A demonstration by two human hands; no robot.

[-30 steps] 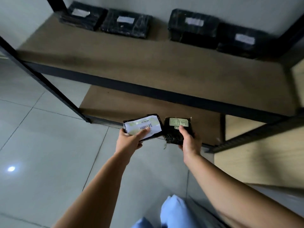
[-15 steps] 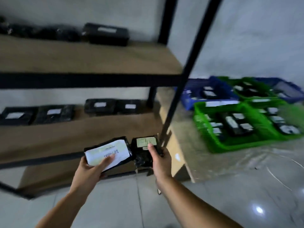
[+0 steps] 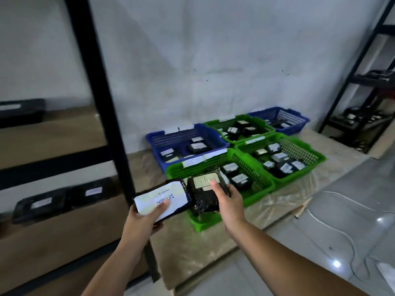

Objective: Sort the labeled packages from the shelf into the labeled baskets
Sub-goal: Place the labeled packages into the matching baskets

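My left hand (image 3: pixel 142 222) grips a black package with a large white label (image 3: pixel 162 200), thumb on the label. My right hand (image 3: pixel 229 201) grips a smaller black package with a beige label (image 3: pixel 205 190), thumb on its label. Both packages are held side by side in front of the near green basket (image 3: pixel 259 178). Behind it stand a blue basket (image 3: pixel 158 139), a second green basket (image 3: pixel 314 158), a third green basket (image 3: pixel 213 122) and a far blue basket (image 3: pixel 299 118). All hold black labeled packages. The shelf (image 3: pixel 64 129) is at my left with more packages (image 3: pixel 40 205).
The baskets sit on a low platform covered with plastic sheet (image 3: pixel 299 195). A black shelf post (image 3: pixel 100 99) rises just left of my hands. Another black rack (image 3: pixel 367 99) stands at the far right. A white cable (image 3: pixel 342 229) trails over the tiled floor.
My view has swung right from the shelf to the baskets, which now lie straight ahead. Both hands still hold the same two packages, carried along toward the near green basket.
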